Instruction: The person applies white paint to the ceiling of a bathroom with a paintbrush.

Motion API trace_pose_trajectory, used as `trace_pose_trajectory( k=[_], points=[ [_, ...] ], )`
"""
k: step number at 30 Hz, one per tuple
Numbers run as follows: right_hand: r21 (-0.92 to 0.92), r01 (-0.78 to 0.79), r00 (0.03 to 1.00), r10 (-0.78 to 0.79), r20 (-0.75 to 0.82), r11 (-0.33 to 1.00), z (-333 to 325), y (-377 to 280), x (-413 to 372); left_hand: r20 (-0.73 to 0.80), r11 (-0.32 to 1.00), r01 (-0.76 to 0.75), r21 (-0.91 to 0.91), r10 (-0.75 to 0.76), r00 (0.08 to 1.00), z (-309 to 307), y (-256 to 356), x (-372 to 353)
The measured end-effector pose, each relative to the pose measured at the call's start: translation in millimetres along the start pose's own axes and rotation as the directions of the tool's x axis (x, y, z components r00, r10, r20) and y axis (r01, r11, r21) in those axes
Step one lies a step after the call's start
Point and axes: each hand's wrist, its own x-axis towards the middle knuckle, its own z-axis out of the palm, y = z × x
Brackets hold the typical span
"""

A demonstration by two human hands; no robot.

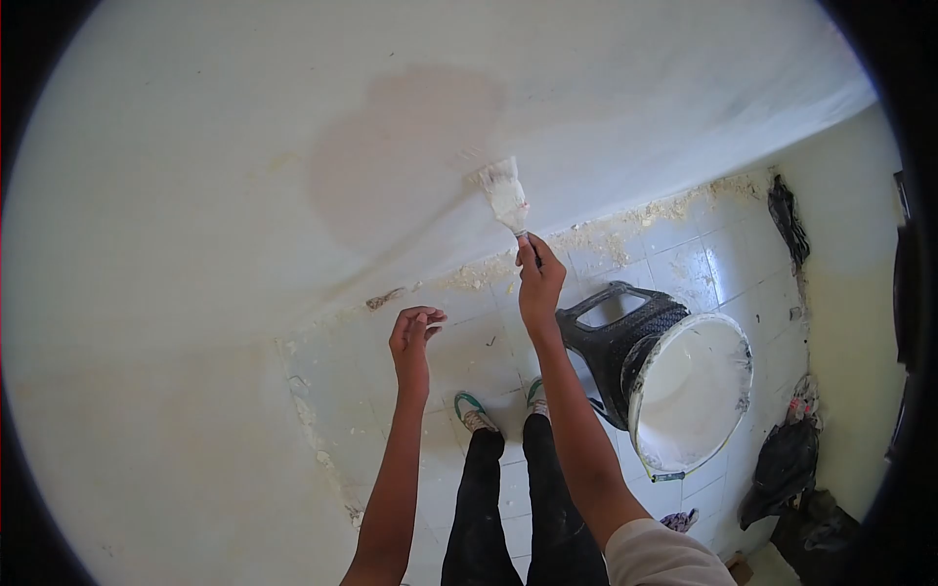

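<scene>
My right hand (540, 283) is closed round the handle of a putty knife (506, 195), whose blade is coated in white paste. The blade is at the pale wall (244, 88), by the lower right edge of a pinkish-beige patch (405, 146); whether it touches cannot be told. My left hand (414, 330) hangs in the air further left, its fingers curled and partly apart, with nothing in them. Right of my right forearm is a bucket (692, 391) with white material inside.
A dark stool (625, 337) stands beside the bucket on the tiled floor (469, 342). Crumbled debris (596, 239) lies along the wall's foot. Black plastic bags (787, 454) lie at the right, and another dark piece (785, 220) is near the far corner. My shoes (475, 412) are below.
</scene>
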Motion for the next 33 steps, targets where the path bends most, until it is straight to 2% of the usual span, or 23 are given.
trace_pose_trajectory(
  k=[1,3,4,5,7,10,11,13,15,18,20,22,26,28,29,31,32,33],
  points=[
    [-0.004,-0.001,1.000,0.001,-0.002,1.000,-2,10,2,-0.003,1.000,0.030,-0.008,-0.030,1.000,-2,-3,0],
    [-0.289,-0.052,0.997,0.066,0.038,0.956,-18,27,8,0.000,0.999,0.048,0.001,-0.048,0.999,-3,-11,-3],
    [-0.368,-0.068,0.996,0.087,0.036,0.927,-24,33,8,0.002,0.998,0.062,0.012,-0.062,0.998,-3,-15,-5],
    [-0.371,-0.078,0.995,0.097,0.033,0.925,-29,38,3,0.003,0.997,0.072,0.016,-0.073,0.997,-5,-16,-9],
    [-0.549,-0.017,1.000,0.023,0.005,0.836,-36,38,-2,0.000,0.997,0.078,0.008,-0.078,0.997,-4,-19,-12],
    [-0.602,-0.006,0.999,0.031,0.031,0.799,-37,6,-7,-0.007,0.994,0.107,0.013,-0.107,0.994,-1,-15,-20],
    [-0.596,-0.009,0.999,0.031,0.027,0.803,-33,-13,-7,-0.003,0.994,0.103,0.020,-0.103,0.995,0,-10,-21],
    [-0.528,0.136,0.991,-0.122,0.062,0.838,-16,-78,-9,0.020,0.993,0.116,-0.004,-0.116,0.993,2,0,-22],
    [-0.409,0.221,0.972,-0.233,0.020,0.885,1,-133,-16,0.025,0.995,0.096,-0.012,-0.096,0.995,5,13,-22],
    [-0.237,0.259,0.966,-0.258,0.032,0.937,9,-215,-34,0.019,0.997,0.071,-0.033,-0.070,0.997,15,42,-23],
    [-0.202,0.264,0.964,-0.265,0.023,0.943,6,-241,-46,0.012,0.997,0.068,-0.034,-0.067,0.998,21,60,-27],
    [-0.053,0.270,0.962,-0.272,-0.027,0.961,3,-253,-52,0.014,0.998,0.000,-0.065,0.001,1.000,28,76,-26],
    [0.017,0.248,0.968,-0.247,-0.051,0.969,6,-201,-25,0.020,0.999,0.030,-0.043,-0.029,0.999,31,67,-21],
    [-0.102,0.161,0.987,-0.157,0.041,0.982,8,-143,-6,0.041,0.997,0.069,-0.029,-0.068,0.997,31,48,-16],
    [-0.107,0.151,0.988,-0.147,0.045,0.983,5,-116,-4,0.036,0.996,0.079,-0.027,-0.078,0.996,33,41,-16],
    [-0.214,0.008,0.998,0.004,0.055,0.977,-3,-67,-2,0.062,0.996,0.084,-0.032,-0.082,0.995,37,31,-17],
    [-0.221,0.002,0.998,0.011,0.058,0.975,-10,-41,-4,0.057,0.995,0.093,-0.033,-0.091,0.994,38,25,-17],
    [-0.353,-0.007,0.997,0.034,0.070,0.936,-17,-17,-7,0.058,0.993,0.110,-0.042,-0.108,0.992,38,19,-17]
  ],
)
